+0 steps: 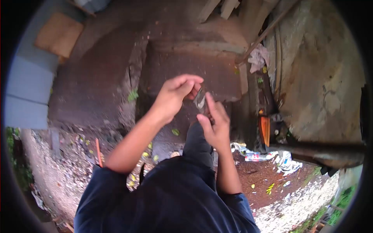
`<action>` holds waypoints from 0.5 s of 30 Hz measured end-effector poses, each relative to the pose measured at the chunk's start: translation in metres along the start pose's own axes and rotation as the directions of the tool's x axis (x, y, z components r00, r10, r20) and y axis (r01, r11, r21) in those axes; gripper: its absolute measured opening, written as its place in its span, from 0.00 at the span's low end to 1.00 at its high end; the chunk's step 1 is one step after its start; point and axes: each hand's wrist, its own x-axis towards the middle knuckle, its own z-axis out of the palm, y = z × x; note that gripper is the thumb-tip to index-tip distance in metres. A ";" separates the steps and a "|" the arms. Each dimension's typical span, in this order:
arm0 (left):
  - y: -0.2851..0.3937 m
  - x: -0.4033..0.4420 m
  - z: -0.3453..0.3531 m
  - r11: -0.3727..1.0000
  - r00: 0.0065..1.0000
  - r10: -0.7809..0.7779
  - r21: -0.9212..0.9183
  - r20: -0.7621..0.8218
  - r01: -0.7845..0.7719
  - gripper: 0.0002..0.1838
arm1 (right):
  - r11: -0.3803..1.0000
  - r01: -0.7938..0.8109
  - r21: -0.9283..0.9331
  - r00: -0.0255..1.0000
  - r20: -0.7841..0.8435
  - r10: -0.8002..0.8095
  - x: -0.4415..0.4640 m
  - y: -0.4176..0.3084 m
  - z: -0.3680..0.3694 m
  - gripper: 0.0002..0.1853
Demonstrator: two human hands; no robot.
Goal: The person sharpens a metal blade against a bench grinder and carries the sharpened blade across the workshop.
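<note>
In the head view, my left hand (178,93) is raised at the middle, its fingers curled and thumb pressed near them. At its fingertips hangs a small, thin, shiny see-through piece (200,100) with a pale patch, like clear plastic; blur hides its exact kind. My right hand (217,123) is just right of this piece, thumb and forefinger apart and its other fingers bent. The forefinger is close to the piece's edge; whether it touches cannot be made out. Below the hands are my dark trouser leg (198,141) and dark shirt (167,194).
Dark concrete steps (194,70) rise ahead. A stained wall panel (322,77) stands at right, with an orange object (265,130) and a pale crumpled cloth (258,58) beside it. Plastic litter (287,162) lies at lower right. Grey blocks (29,89) stand at left.
</note>
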 end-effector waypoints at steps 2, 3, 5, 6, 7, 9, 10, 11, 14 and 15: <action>0.013 0.030 -0.003 0.996 0.989 0.087 0.029 -0.123 -0.084 0.16 | 0.877 -0.169 0.449 0.985 0.114 0.132 0.053 -0.008 0.005 0.22; 0.010 0.036 -0.022 0.991 0.999 -0.043 -0.126 -0.022 0.040 0.16 | 0.680 -0.357 0.641 0.934 0.255 0.250 0.076 -0.004 0.012 0.19; 0.034 0.037 -0.042 0.970 0.991 -0.124 -0.217 -0.042 0.112 0.15 | 0.501 -0.568 0.653 0.821 0.486 0.298 0.126 -0.005 0.025 0.18; 0.052 0.042 -0.045 0.984 0.978 -0.097 -0.166 -0.183 0.066 0.15 | 0.583 -0.599 0.549 0.786 0.543 0.296 0.155 -0.009 0.032 0.19; 0.076 0.049 -0.052 0.989 0.966 -0.047 -0.144 -0.256 0.010 0.14 | 0.627 -0.601 0.496 0.751 0.619 0.230 0.188 -0.014 0.044 0.19; 0.117 0.068 -0.081 0.979 0.911 0.063 -0.152 -0.408 -0.135 0.11 | 0.746 -0.530 0.403 0.657 0.752 0.061 0.270 -0.028 0.075 0.19; 0.135 0.079 -0.100 0.962 0.870 0.103 -0.174 -0.482 -0.210 0.10 | 0.801 -0.466 0.376 0.594 0.804 -0.032 0.317 -0.041 0.091 0.18; 0.159 0.091 -0.119 0.955 0.832 0.126 -0.160 -0.540 -0.249 0.10 | 0.842 -0.410 0.351 0.531 0.842 -0.092 0.361 -0.057 0.105 0.18; 0.249 0.143 -0.149 0.944 0.685 0.144 -0.109 -0.714 -0.312 0.12 | 0.854 -0.417 0.312 0.373 0.915 -0.152 0.468 -0.103 0.132 0.17; 0.270 0.160 -0.159 0.944 0.652 0.147 -0.092 -0.744 -0.317 0.13 | 0.799 -0.496 0.340 0.376 0.914 -0.156 0.495 -0.115 0.136 0.17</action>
